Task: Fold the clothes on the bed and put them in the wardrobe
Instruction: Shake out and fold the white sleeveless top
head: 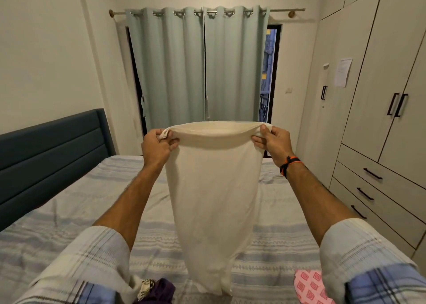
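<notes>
A cream-white garment [212, 200] hangs in the air over the bed [69, 211], stretched between both hands at its top edge. My left hand [156, 145] pinches its left top corner and my right hand [273, 141] pinches its right top corner. The cloth's lower end reaches down to the striped bedsheet near the front. A pink patterned garment [309, 285] lies on the bed at the front right. A dark purple garment [159, 291] with a small printed piece lies at the front, left of centre. The wardrobe [378, 96] stands along the right wall, its doors closed.
A dark blue headboard [53, 151] runs along the left. Pale green curtains [198, 66] cover the window at the far end. Drawers with black handles [372, 173] sit under the wardrobe doors. A narrow gap separates the bed from the wardrobe.
</notes>
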